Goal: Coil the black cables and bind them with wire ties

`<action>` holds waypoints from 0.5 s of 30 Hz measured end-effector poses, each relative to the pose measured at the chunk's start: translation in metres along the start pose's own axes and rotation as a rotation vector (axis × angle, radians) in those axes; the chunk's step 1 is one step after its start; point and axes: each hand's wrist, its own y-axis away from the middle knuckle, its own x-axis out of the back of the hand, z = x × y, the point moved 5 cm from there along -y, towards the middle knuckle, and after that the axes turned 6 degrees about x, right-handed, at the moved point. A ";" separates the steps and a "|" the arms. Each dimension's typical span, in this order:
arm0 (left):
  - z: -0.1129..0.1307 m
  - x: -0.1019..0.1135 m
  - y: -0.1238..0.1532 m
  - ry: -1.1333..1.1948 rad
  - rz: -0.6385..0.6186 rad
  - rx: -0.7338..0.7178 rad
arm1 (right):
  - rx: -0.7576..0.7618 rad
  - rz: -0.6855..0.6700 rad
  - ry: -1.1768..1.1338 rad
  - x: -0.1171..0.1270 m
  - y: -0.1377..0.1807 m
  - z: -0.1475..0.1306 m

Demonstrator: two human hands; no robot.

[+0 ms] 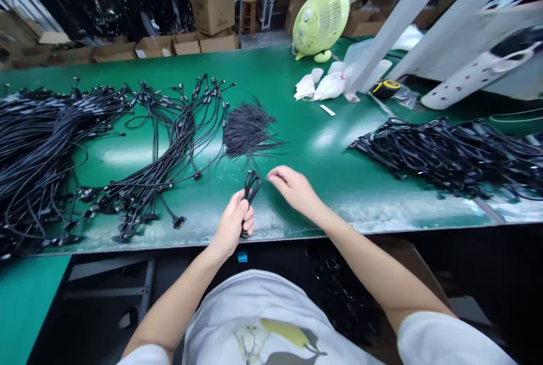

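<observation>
My left hand [235,219] is closed around a folded black cable [251,184], whose loops stick up above the fingers near the table's front edge. Just right of those loops, apart from them, is my right hand [293,188], its thumb and fingertips pinched together. Whatever they may hold is too small to make out. Beyond both hands lies a pile of thin black ties [246,130]. Loose black cables with connectors [182,133] spread to the left of it.
A thick heap of long cables [38,138] covers the far left of the green table [271,71]. Bundled black cables [458,153] lie at right. Behind stand a lime-green fan [322,17], white bags [331,85], a yellow-black tape measure [385,89] and slanting grey posts [403,17].
</observation>
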 end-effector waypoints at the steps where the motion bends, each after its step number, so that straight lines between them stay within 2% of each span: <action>1: 0.000 -0.003 0.000 0.012 -0.019 -0.008 | 0.003 -0.077 -0.149 -0.013 0.009 -0.011; 3: -0.001 -0.006 -0.001 0.005 -0.033 -0.039 | 0.011 -0.165 -0.294 -0.030 0.026 -0.029; 4: -0.001 -0.006 -0.002 -0.015 -0.027 -0.060 | 0.039 -0.167 -0.271 -0.033 0.032 -0.036; 6: -0.001 -0.003 -0.003 -0.086 0.009 -0.105 | 0.171 -0.121 -0.054 -0.031 0.040 -0.049; 10: 0.001 0.007 -0.003 -0.292 0.118 -0.148 | 0.608 -0.034 0.545 -0.022 0.043 -0.070; 12: 0.002 0.008 -0.001 -0.357 0.177 -0.145 | 0.797 -0.012 0.693 -0.018 0.043 -0.078; 15: 0.007 0.001 0.002 -0.538 0.303 -0.192 | 1.035 -0.024 0.789 -0.013 0.043 -0.093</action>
